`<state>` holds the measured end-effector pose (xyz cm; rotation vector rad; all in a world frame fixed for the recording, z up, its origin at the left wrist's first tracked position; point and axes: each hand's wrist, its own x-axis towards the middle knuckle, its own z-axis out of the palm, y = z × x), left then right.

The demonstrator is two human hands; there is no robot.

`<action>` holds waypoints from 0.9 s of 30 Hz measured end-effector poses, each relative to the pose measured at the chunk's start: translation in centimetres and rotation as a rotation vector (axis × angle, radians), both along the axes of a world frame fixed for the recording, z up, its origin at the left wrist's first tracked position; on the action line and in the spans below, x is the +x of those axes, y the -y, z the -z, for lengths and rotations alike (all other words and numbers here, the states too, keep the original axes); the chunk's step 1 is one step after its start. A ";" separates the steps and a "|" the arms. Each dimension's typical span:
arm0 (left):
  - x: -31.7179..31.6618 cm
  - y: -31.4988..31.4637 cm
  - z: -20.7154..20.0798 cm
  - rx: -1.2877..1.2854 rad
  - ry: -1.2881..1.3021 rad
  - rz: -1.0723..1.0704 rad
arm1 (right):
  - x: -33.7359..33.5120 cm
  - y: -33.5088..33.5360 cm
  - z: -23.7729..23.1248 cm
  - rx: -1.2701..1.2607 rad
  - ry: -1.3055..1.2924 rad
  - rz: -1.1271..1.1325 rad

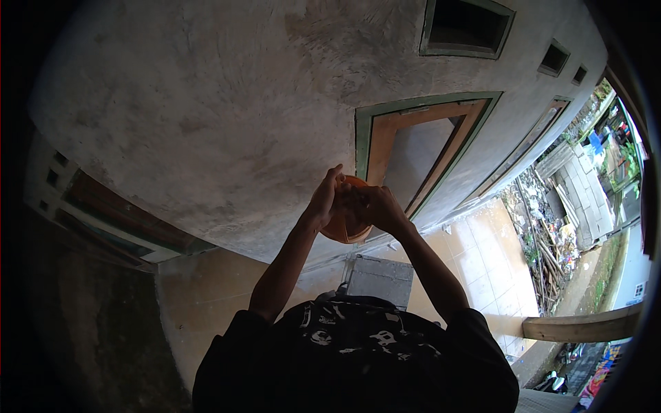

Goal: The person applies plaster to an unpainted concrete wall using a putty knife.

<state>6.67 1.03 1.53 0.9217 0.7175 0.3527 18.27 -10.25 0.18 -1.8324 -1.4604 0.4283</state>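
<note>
An orange round container, like a small bucket or bowl, is held up in front of the wall. My left hand grips its left side, with the thumb pointing up near the rim. From the right, my right hand reaches over the container, its fingers curled and closed at the opening. The fingertips of the right hand are dark, and what they hold, if anything, cannot be made out. Shadow hides what is inside the container.
A rough plastered wall rises ahead, with a green-framed window right of my hands. Below lies a tiled floor with a dark grey flat-topped block. A wooden beam and a debris heap are at the right.
</note>
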 end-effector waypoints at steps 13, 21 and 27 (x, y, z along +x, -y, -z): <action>-0.9 -1.2 -0.8 -0.056 0.160 0.090 | 3.1 2.4 3.4 0.211 -0.279 0.184; -2.2 -0.3 -0.5 -0.083 0.205 0.086 | 0.8 5.7 5.2 0.117 -0.769 0.165; -3.0 0.2 -0.8 -0.044 0.228 0.102 | -0.3 7.1 5.4 0.224 -0.897 0.184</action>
